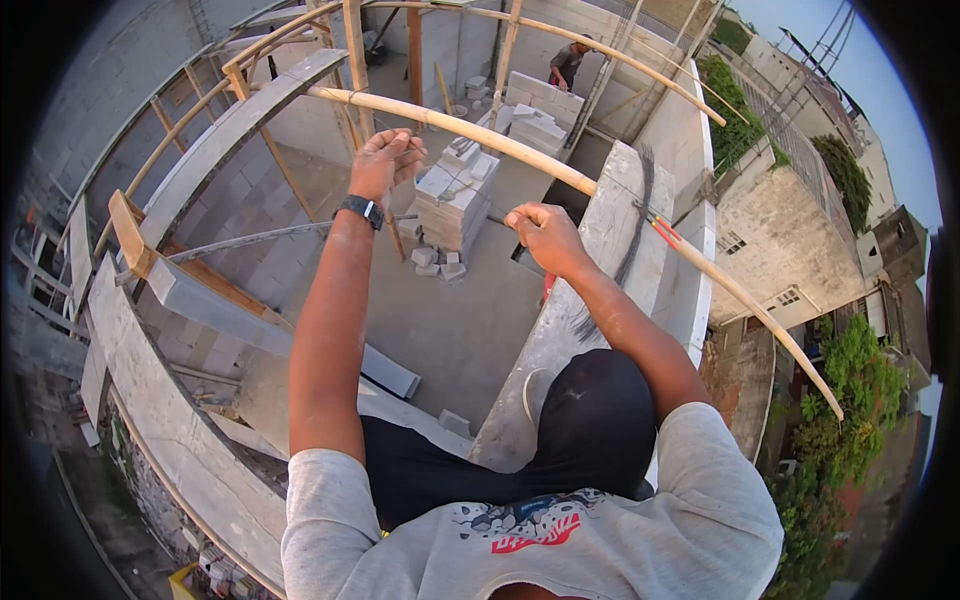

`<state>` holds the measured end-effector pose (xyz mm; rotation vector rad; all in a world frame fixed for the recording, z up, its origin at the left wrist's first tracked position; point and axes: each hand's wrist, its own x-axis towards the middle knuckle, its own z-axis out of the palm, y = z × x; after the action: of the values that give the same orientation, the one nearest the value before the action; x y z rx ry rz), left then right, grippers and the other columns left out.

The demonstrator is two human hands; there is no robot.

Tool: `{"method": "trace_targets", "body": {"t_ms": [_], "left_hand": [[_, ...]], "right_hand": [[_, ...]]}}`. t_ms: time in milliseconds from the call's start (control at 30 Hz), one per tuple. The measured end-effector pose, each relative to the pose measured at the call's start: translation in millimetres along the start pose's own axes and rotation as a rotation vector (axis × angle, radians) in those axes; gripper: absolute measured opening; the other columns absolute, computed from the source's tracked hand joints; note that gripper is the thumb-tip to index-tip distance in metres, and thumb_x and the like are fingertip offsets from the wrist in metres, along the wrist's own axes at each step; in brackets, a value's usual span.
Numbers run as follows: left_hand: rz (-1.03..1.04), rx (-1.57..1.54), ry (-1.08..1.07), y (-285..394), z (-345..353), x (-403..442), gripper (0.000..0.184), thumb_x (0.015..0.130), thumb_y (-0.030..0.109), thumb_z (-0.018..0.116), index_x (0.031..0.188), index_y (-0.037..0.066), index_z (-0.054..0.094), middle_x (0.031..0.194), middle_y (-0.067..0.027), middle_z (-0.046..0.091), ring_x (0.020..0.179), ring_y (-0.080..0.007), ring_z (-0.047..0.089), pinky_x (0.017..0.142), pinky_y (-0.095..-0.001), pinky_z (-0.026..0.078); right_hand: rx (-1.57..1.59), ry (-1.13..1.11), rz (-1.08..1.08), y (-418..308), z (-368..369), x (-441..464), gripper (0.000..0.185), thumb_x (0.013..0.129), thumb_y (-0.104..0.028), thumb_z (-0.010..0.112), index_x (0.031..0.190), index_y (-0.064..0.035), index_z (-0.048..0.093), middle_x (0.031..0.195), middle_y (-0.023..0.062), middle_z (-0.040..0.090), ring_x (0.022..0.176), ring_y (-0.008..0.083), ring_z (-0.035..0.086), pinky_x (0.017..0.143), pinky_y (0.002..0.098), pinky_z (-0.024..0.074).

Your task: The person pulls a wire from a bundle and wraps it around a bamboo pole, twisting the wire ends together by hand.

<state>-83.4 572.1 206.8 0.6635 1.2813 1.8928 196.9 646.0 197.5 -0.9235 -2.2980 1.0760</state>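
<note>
My left hand (385,163), with a dark watch on its wrist, is raised just below the bamboo pole (460,127). Its fingers are curled in a pinch; anything between them is too thin to make out. My right hand (548,238) is closed in a fist beside the concrete wall top (612,215). Red handle ends (549,287) show beneath that fist and a dark tip pokes out in front, so it grips a red-handled tool whose kind is mostly hidden. A bundle of thin dark wire (640,215) lies over the wall top, near another red-handled tool (664,231).
Far below, stacked pale blocks (455,195) stand on a grey floor (455,320). A co-worker (568,65) is beside a block wall at the back. Curved formwork boards (235,140) run along the left. Another bamboo length (760,310) juts out past the right wall.
</note>
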Motion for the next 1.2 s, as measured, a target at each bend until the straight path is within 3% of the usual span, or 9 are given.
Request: {"method": "trace_targets", "body": {"t_ms": [167, 267, 500, 667, 867, 1200], "left_hand": [[0.018, -0.037, 0.023, 1.7, 2.8, 0.8, 0.016, 0.098, 0.017, 0.062, 0.109, 0.006, 0.059, 0.098, -0.0067, 0.070, 0.085, -0.0155, 0.070, 0.074, -0.0274, 0.059], [0.027, -0.054, 0.048, 3.2, 7.5, -0.9, 0.017, 0.098, 0.017, 0.062, 0.109, 0.005, 0.059, 0.097, -0.0068, 0.070, 0.085, -0.0156, 0.070, 0.075, -0.0273, 0.059], [0.021, 0.021, 0.032, 5.0, 12.5, -4.8, 0.017, 0.098, 0.019, 0.063, 0.110, 0.007, 0.060, 0.100, -0.0062, 0.070, 0.087, -0.0159, 0.070, 0.076, -0.0289, 0.059], [0.009, 0.079, -0.055, 10.5, 18.5, -10.7, 0.020, 0.097, 0.019, 0.064, 0.113, 0.008, 0.061, 0.103, -0.0049, 0.070, 0.091, -0.0161, 0.070, 0.081, -0.0315, 0.058], [-0.008, 0.133, -0.188, 8.1, 16.2, -10.2, 0.025, 0.095, 0.016, 0.065, 0.117, 0.006, 0.059, 0.106, -0.0067, 0.069, 0.095, -0.0173, 0.069, 0.083, -0.0321, 0.058], [0.090, 0.130, -0.079, 9.2, 17.1, -9.7, 0.022, 0.095, 0.008, 0.062, 0.115, -0.001, 0.057, 0.106, -0.0133, 0.069, 0.090, -0.0205, 0.071, 0.079, -0.0323, 0.061]], "right_hand": [[-0.075, 0.111, -0.080, 1.9, 5.9, 4.6, 0.028, 0.093, -0.026, 0.058, 0.092, -0.0004, 0.067, 0.078, 0.0187, 0.065, 0.078, 0.0348, 0.063, 0.072, 0.0422, 0.0471], [-0.108, 0.122, -0.079, 2.2, 4.8, 5.4, 0.029, 0.093, -0.027, 0.057, 0.093, -0.0004, 0.068, 0.083, 0.0198, 0.067, 0.083, 0.0363, 0.064, 0.074, 0.0435, 0.0477], [-0.101, 0.149, -0.118, -1.0, 1.5, -2.1, 0.028, 0.093, -0.026, 0.058, 0.091, 0.0003, 0.068, 0.082, 0.0191, 0.067, 0.081, 0.0360, 0.064, 0.073, 0.0423, 0.0480], [-0.025, 0.116, -0.098, -0.4, 1.5, -5.8, 0.028, 0.093, -0.026, 0.059, 0.090, 0.0009, 0.067, 0.074, 0.0153, 0.064, 0.069, 0.0277, 0.061, 0.066, 0.0384, 0.0465], [0.017, 0.116, -0.052, 3.4, 3.6, -4.5, 0.030, 0.094, -0.028, 0.059, 0.092, 0.0004, 0.067, 0.072, 0.0133, 0.063, 0.067, 0.0222, 0.060, 0.065, 0.0361, 0.0458], [0.016, 0.072, -0.126, -3.0, 9.6, -1.5, 0.031, 0.095, -0.030, 0.056, 0.094, -0.0009, 0.068, 0.081, 0.0162, 0.067, 0.077, 0.0301, 0.064, 0.072, 0.0392, 0.0475]]}}
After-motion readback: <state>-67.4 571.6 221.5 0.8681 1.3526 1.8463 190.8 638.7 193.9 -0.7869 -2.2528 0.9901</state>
